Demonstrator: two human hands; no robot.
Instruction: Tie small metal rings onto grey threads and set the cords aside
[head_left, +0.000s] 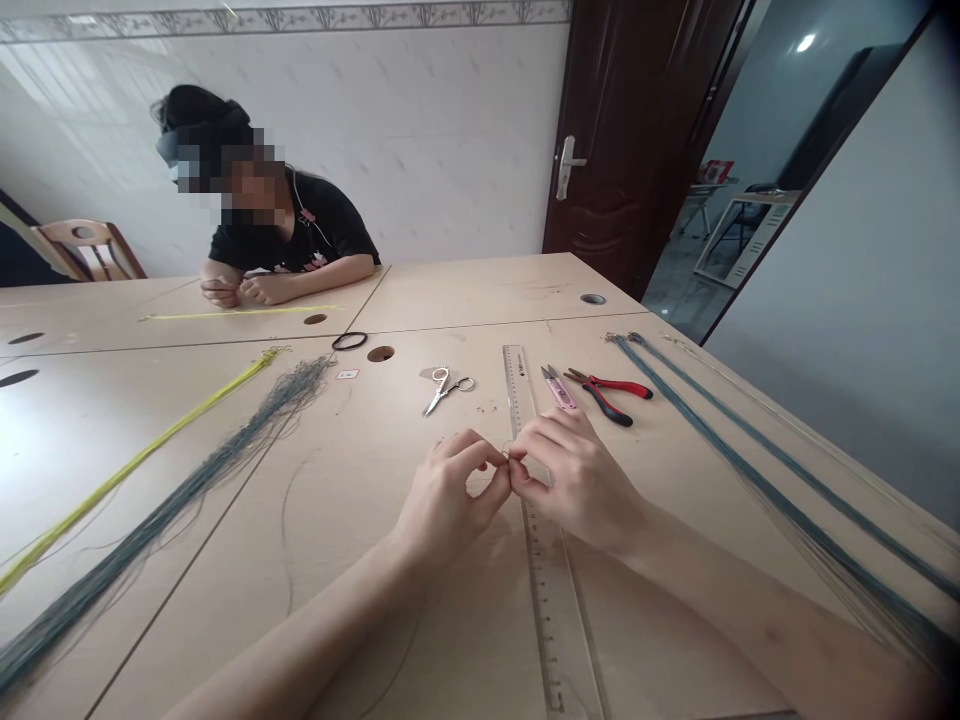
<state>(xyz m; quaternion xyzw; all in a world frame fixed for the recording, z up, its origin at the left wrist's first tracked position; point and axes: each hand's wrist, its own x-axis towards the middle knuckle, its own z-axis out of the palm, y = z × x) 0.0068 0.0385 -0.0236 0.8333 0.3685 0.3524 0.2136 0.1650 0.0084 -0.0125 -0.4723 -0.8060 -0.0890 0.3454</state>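
Note:
My left hand (pixel 454 490) and my right hand (pixel 574 475) meet fingertip to fingertip above a clear ruler (pixel 546 620). Both are closed in a pinch on a thin cord (pixel 507 449), of which only a tiny loop shows between the fingers. Its ends are hidden by my fingers. Just beyond my right hand lie pink-handled thread snips (pixel 559 388) and pliers (pixel 606 392) with red and black handles. Small silver scissors (pixel 445 388) rest partly spread, farther off to the left of the ruler.
On the left lie a blue-grey cord bundle (pixel 202 465) and a yellow cord bundle (pixel 161 435). More blue-grey cords (pixel 750 470) stretch along the right edge. A black band (pixel 349 341) sits beside a table hole (pixel 381 354). Across the table, a person (pixel 330 220) leans on their forearms.

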